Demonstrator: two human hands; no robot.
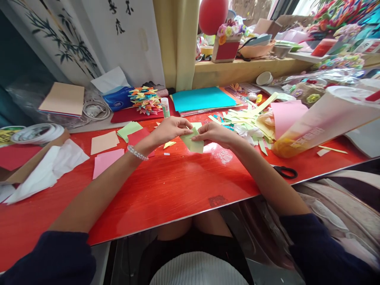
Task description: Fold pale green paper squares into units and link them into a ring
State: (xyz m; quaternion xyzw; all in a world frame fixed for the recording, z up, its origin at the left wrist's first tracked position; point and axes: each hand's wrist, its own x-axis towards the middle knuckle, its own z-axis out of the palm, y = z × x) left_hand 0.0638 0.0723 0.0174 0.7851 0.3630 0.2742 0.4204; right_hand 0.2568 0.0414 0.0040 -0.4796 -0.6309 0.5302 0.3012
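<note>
Between my two hands, above the red table (166, 190), is a small creased piece of light green paper (196, 147). The fingertips of my left hand (172, 130) pinch its upper left part. My right hand (214, 133) grips it from the right with thumb and fingers. Just behind my left hand a glue stick (165, 107) stands upright. Small yellow folded paper bits (169, 144) lie below my left fingers. Square paper sheets in pink (107, 161), peach (104, 142), and green (129, 130) are spread left of my hands.
Paper strips (240, 118) are heaped at the right, beside a large tilted plastic cup (323, 120). Black-handled scissors (285, 171) lie near the front edge. A blue paper stack (203, 99) and a spiky folded-paper piece (145, 99) are at the back; tape rolls (38, 133) lie left.
</note>
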